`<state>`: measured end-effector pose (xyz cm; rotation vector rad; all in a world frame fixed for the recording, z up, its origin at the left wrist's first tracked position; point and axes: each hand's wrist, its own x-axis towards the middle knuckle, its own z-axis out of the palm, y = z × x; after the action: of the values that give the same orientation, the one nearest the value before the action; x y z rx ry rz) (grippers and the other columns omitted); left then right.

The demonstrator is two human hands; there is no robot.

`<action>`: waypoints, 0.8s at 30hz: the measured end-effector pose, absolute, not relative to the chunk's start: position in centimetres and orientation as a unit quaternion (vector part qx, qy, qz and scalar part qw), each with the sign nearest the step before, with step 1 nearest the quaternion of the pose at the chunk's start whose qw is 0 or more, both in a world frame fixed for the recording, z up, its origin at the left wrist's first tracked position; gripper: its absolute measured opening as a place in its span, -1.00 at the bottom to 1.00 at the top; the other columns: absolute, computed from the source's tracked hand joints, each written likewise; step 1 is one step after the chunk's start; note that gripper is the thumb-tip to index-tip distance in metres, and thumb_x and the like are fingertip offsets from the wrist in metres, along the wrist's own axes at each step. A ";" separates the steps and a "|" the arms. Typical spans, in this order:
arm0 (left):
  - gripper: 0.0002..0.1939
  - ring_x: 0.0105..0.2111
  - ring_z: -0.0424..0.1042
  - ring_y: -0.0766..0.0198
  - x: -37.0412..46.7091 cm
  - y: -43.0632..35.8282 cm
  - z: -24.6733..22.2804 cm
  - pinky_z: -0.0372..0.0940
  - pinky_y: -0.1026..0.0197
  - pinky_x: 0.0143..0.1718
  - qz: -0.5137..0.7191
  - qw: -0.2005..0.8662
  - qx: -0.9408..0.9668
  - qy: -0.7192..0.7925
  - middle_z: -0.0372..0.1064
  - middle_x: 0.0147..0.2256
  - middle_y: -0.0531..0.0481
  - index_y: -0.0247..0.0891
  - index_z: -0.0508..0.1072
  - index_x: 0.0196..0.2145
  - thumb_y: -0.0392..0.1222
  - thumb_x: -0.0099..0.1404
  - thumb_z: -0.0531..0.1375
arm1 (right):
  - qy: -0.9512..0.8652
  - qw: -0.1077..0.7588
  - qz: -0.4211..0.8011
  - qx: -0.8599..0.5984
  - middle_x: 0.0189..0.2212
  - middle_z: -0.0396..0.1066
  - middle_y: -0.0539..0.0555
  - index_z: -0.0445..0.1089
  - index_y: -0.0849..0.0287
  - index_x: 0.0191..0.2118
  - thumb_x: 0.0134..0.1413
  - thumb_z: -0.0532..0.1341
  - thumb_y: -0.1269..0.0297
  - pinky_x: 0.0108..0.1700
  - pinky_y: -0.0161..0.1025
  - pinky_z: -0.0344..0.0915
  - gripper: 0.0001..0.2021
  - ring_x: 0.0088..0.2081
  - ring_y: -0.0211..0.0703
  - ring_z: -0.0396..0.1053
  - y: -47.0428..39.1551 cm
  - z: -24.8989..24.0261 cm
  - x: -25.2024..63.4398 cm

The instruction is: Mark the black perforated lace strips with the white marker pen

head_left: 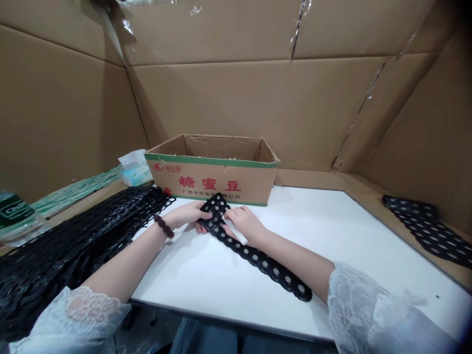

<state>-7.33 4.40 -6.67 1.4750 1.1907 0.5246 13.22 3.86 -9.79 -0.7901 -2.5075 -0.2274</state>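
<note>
Bottle (20, 219) left of box (254, 184), label blurred. Left hand (187, 214) pinching dotted strip (254, 255), in front of box. Box reads 糖蜜豆, red. Right hand (245, 223) gripping white stick (238, 234) over strip. Dotted cloth (429, 228) right of box.

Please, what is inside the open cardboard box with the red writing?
Inside the box, only the upper part of its inner walls can be seen. The green-edged front panel covers the bottom, so I cannot tell whether anything lies there.
</note>
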 end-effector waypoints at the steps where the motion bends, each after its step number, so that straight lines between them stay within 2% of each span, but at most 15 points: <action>1: -0.73 -0.62 0.37 0.28 -7.4 4.5 -6.7 0.30 0.23 -0.58 0.219 0.549 0.625 0.510 0.37 -0.57 0.01 -0.32 0.28 -0.38 -0.15 0.00 0.24 | -0.918 0.262 -0.070 -0.288 -0.41 0.33 0.11 0.18 0.21 -0.32 0.06 0.02 0.25 -0.21 -0.20 0.10 -0.86 -0.34 -0.14 0.26 3.8 -9.9 13.4; 6: -0.74 -0.63 0.37 0.29 -7.8 5.0 -7.2 0.29 0.25 -0.55 0.207 0.539 0.628 0.522 0.37 -0.61 0.00 -0.32 0.28 -0.48 -0.09 0.00 0.23 | -0.920 0.313 -0.048 -0.232 -0.44 0.32 0.08 0.18 0.18 -0.38 -0.01 0.05 0.31 -0.17 -0.21 0.12 -0.93 -0.36 -0.18 0.24 3.6 -9.9 14.0; 10: -0.75 -0.62 0.37 0.29 -7.9 5.0 -7.1 0.26 0.27 -0.56 0.202 0.535 0.631 0.524 0.37 -0.62 -0.01 -0.33 0.30 -0.49 -0.08 0.02 0.21 | -0.933 0.311 -0.062 -0.171 -0.50 0.31 0.05 0.20 0.18 -0.41 0.00 0.02 0.32 -0.18 -0.20 0.13 -0.92 -0.39 -0.19 0.23 3.5 -10.1 13.7; 15: -0.76 -0.62 0.37 0.30 -7.6 4.7 -6.8 0.23 0.29 -0.58 0.211 0.525 0.632 0.529 0.36 -0.62 0.03 -0.31 0.27 -0.48 -0.10 0.01 0.21 | -0.930 0.308 -0.023 -0.199 -0.45 0.33 0.06 0.19 0.19 -0.34 -0.02 0.05 0.30 -0.17 -0.21 0.14 -0.90 -0.37 -0.19 0.27 3.5 -9.9 13.8; 24: -0.76 -0.59 0.35 0.31 -7.4 4.3 -6.5 0.26 0.26 -0.51 0.213 0.507 0.668 0.501 0.33 -0.57 0.05 -0.31 0.28 -0.46 -0.06 0.06 0.16 | -0.934 0.275 0.039 -0.225 -0.41 0.32 0.04 0.15 0.16 -0.34 0.03 0.05 0.27 -0.18 -0.23 0.12 -0.91 -0.35 -0.21 0.28 3.3 -9.3 14.0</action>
<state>-7.39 4.33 -6.45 1.6120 1.2084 0.5142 14.03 3.34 -9.27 -0.6041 -2.5100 0.1060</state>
